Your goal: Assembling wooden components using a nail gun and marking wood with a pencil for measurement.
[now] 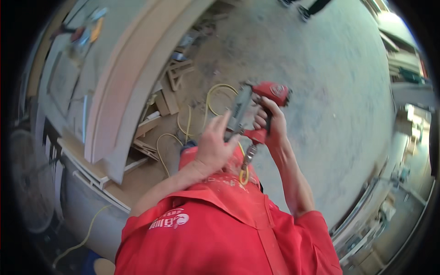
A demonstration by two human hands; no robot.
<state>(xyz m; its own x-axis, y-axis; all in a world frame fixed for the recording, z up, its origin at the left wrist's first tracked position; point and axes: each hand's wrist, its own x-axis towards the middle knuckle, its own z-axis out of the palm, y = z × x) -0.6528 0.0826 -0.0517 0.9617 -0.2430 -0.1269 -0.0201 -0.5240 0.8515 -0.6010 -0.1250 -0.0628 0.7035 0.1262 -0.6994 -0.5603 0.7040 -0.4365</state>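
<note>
A red and grey pneumatic nail gun is held up in front of my body. My right hand is wrapped round its handle, fingers closed. My left hand is beside the long grey magazine, fingers stretched along it and thumb near its lower end. Whether the left fingertips press on the magazine is blurred. A metal air coupling hangs from the handle's base, joined to a yellow air hose close to my red apron.
Long pale boards stand on a workbench at my left. Wood offcuts and loops of yellow hose lie on the concrete floor. Another person's shoes show at the far edge. Stacked materials line the right.
</note>
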